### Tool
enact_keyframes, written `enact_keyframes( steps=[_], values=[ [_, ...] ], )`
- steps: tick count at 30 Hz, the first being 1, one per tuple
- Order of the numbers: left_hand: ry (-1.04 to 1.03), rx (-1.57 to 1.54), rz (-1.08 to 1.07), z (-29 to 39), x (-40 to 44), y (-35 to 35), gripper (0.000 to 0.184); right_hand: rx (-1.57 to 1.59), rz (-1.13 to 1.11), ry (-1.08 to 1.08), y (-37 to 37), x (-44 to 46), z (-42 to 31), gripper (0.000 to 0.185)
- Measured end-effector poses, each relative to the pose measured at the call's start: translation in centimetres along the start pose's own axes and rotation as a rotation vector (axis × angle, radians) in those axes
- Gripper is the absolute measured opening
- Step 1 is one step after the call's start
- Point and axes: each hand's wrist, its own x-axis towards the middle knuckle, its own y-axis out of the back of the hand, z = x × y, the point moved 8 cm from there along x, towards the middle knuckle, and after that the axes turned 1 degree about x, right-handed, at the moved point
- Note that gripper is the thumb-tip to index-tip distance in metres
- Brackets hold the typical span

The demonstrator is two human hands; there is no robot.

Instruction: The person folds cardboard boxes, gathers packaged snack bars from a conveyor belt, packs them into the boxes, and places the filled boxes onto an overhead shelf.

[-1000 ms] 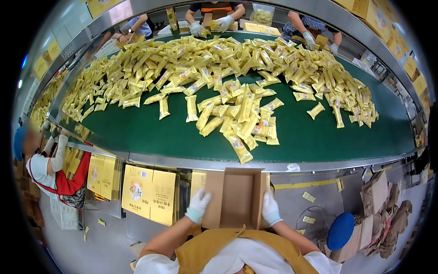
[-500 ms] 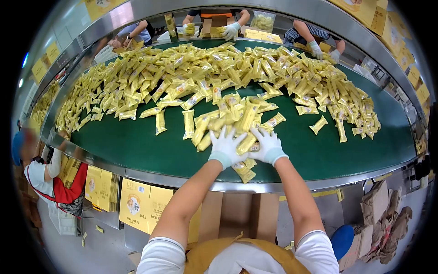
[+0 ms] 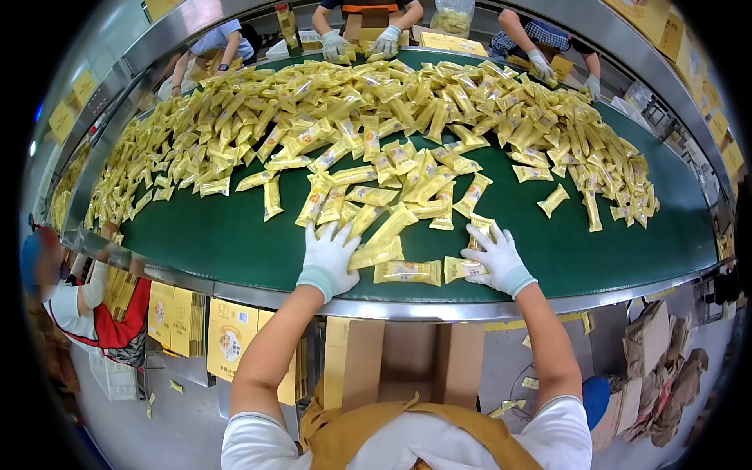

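My left hand (image 3: 330, 257), in a white glove, lies with fingers spread against the left side of a loose group of yellow snack packets. One packet (image 3: 376, 254) lies by its thumb. My right hand (image 3: 500, 258), gloved as well, is open with its fingertips at a packet (image 3: 481, 232) and its thumb side against another packet (image 3: 464, 269). Between my hands a single packet (image 3: 407, 272) lies crosswise near the table's front edge. Beyond them a large heap of the same packets (image 3: 345, 102) covers the back of the green surface (image 3: 634, 258).
Below the metal edge (image 3: 415, 310) an open cardboard box (image 3: 360, 360) stands in front of me. Flat yellow cartons (image 3: 231, 337) are stacked to the left. Across the table, co-workers' gloved hands (image 3: 385, 42) handle packets. Another person (image 3: 78, 305) works at far left.
My hands were close together among the packets; they have moved apart, left and right. The packets between them are spread out more. Co-workers' hands across the table have shifted.
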Motion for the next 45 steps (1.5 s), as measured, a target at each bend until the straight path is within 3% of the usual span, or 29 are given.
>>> enact_keyframes(
  steps=[3,7,9,10,11,13,15,17,20,22,26,29,32,35,37,38,39,41,44,45],
  values=[
    [-0.088,-0.036,0.041,2.0,0.4,-0.1,0.065,-0.031,0.117,0.007,2.7,-0.9,-1.5,0.054],
    [-0.058,-0.309,-0.005,2.0,1.4,-1.5,0.058,0.189,0.366,-0.293,6.5,-2.2,-0.3,0.056],
    [0.016,-0.428,-0.028,1.1,1.0,-0.5,0.057,0.351,0.351,-0.497,6.4,-2.8,2.3,0.059],
    [0.036,-0.487,0.021,0.7,1.2,0.1,0.057,0.544,0.635,-0.493,7.3,-3.6,2.7,0.060],
    [0.062,-0.525,0.072,0.7,1.6,0.9,0.057,0.631,0.659,-0.639,6.9,-4.6,3.5,0.064],
    [0.122,-0.599,0.174,1.2,2.7,2.6,0.058,0.471,0.417,-0.850,5.4,-4.0,4.0,0.062],
    [0.230,-0.523,0.016,2.4,5.2,1.3,0.058,0.377,0.193,-0.890,3.9,-2.0,2.2,0.055],
    [0.323,-0.457,-0.187,3.8,7.3,-0.9,0.056,0.317,0.109,-0.893,-0.1,0.3,1.0,0.051],
    [0.267,-0.404,-0.247,4.8,8.9,-2.8,0.057,0.133,0.056,-0.856,-3.5,1.9,0.9,0.048],
    [0.185,-0.410,-0.194,4.5,8.4,-2.3,0.054,0.175,-0.021,-0.808,-2.6,1.7,1.2,0.046],
    [-0.041,-0.490,-0.310,6.8,6.0,2.5,0.047,0.189,0.200,-0.808,4.4,-1.3,1.9,0.042],
    [-0.155,-0.296,-0.351,10.3,3.9,0.6,0.042,0.128,0.098,-0.872,1.5,-2.1,4.4,0.041],
    [-0.218,-0.188,-0.300,12.0,3.1,-1.5,0.034,0.156,-0.052,-0.923,-1.2,-2.0,4.3,0.032],
    [-0.238,-0.124,-0.225,11.0,3.0,-1.3,0.028,0.072,0.014,-0.800,-2.0,-1.9,4.3,0.030],
    [-0.253,-0.026,-0.010,8.9,2.6,-0.6,0.026,-0.108,0.221,-0.539,-1.6,-2.2,3.0,0.030],
    [-0.217,0.005,0.080,7.4,2.2,-0.2,0.028,-0.196,0.322,-0.404,-1.6,-2.8,1.8,0.031],
    [-0.152,0.004,0.181,5.8,1.2,0.0,0.037,-0.155,0.237,-0.336,-2.1,-2.9,1.0,0.042],
    [-0.247,0.117,0.356,4.2,-0.7,-2.1,0.055,-0.133,0.330,-0.216,1.8,-4.1,-3.0,0.061],
    [-0.296,0.109,0.276,5.7,-2.7,-0.4,0.082,-0.121,0.349,-0.214,1.7,-5.1,-3.8,0.088],
    [-0.237,0.036,0.119,5.4,-2.0,-0.3,0.091,-0.041,0.266,-0.305,1.2,-4.9,-2.7,0.095]
  ],
)
